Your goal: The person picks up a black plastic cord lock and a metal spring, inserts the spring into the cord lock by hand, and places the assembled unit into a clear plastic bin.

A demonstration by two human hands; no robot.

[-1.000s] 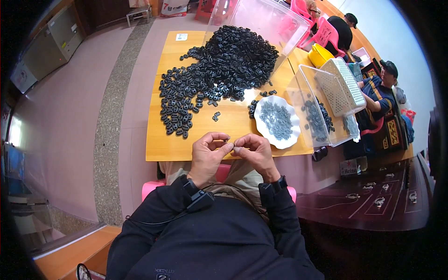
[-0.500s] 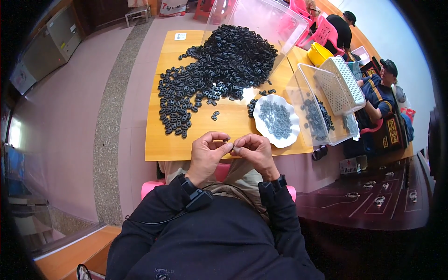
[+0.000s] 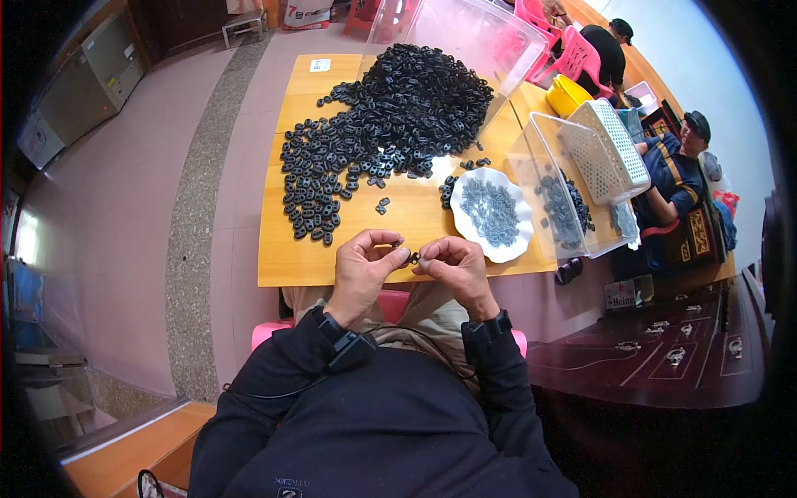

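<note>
My left hand [image 3: 363,264] and my right hand [image 3: 455,270] meet just over the table's near edge, fingers pinched. Between their fingertips is a small black two-hole piece [image 3: 414,258], and both hands touch it. Another small dark bit [image 3: 397,244] shows at my left index fingertip; its kind is too small to tell. Beside my right hand stands a white wavy-rimmed dish [image 3: 525,237] holding many tiny grey parts [image 3: 490,213]. Beyond my hands spreads a large heap of black two-hole pieces [image 3: 423,95], with a few lying loose [image 3: 383,205] nearer me.
A clear plastic box [image 3: 544,137] with more black pieces stands right of the dish, next to a white perforated basket [image 3: 614,145] and a yellow bowl [image 3: 569,96]. A large clear bin [image 3: 473,33] lies behind the heap. Other people [image 3: 677,166] sit at the right.
My hands have moved slightly apart, and the black two-hole piece now shows between the fingertips. The heap and the dish stay in place.
</note>
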